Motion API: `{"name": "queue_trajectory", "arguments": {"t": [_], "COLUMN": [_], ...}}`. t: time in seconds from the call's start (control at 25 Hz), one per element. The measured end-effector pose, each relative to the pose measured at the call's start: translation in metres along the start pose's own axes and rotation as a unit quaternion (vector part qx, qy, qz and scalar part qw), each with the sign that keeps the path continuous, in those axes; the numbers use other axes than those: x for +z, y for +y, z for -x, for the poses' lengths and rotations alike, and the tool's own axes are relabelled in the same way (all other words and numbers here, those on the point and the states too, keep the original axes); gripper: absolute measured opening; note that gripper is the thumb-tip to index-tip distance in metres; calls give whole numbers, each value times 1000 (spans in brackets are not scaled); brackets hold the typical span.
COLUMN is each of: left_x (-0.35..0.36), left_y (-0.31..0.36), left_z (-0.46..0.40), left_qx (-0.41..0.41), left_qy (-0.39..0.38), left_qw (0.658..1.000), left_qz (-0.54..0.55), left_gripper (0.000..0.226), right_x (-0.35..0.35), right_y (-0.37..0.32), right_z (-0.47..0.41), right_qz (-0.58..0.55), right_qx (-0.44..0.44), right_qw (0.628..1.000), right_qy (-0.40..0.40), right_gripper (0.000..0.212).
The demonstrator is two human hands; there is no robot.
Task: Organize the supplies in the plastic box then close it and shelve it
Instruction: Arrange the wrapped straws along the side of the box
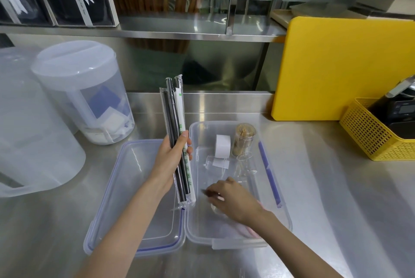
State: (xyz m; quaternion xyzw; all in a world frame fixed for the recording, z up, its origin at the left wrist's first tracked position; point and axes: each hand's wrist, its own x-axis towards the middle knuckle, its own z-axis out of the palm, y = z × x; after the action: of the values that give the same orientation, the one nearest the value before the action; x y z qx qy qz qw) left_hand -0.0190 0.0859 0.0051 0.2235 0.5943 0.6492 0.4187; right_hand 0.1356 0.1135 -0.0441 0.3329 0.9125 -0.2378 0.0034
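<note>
Two bare forearms come in from the bottom edge, with no sleeves anywhere along them. The left hand [170, 161] and the right hand [233, 199] are both uncovered: no gloves, rings, watch or wristbands show back from the fingers [187, 143] to the wrists. The nails that can be seen look short and plain. The right hand's fingertips are slightly blurred.

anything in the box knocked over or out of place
Mildly, yes: in the plastic box, a clear cup lies on its side by the upright toothpick jar and paper roll. The straws are out, in the left hand.
</note>
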Motion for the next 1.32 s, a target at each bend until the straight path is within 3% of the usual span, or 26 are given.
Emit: {"name": "queue_trajectory", "arguments": {"t": [0.2,0.32,0.56,0.88,1.16,1.32], "left_x": [3,8,13,13,12,14], "left_y": [-2,-8,-17,-24,-29,-31], "left_z": [3,6,6,0,-3,-3], "left_qx": [-4,-18,-35,-60,-60,-64], "left_qy": [-10,-24,-43,-49,-49,-38], "left_qw": [1000,999,996,995,995,994], "left_qz": [-25,-44,-66,-61,-69,-77], "left_gripper": [17,19,17,16,14,15], "right_x": [-34,-45,-30,-6,11,7], "right_y": [19,31,50,66,73,73], "right_z": [3,0,-24,-41,-45,-41], "right_qz": [-76,-101,-104,-119,-91,-64], "right_qx": [77,154,250,289,301,296], "right_qw": [989,975,959,949,949,953], "right_qy": [102,120,87,33,21,-2], "right_gripper": [28,23,27,6,28,30]}}
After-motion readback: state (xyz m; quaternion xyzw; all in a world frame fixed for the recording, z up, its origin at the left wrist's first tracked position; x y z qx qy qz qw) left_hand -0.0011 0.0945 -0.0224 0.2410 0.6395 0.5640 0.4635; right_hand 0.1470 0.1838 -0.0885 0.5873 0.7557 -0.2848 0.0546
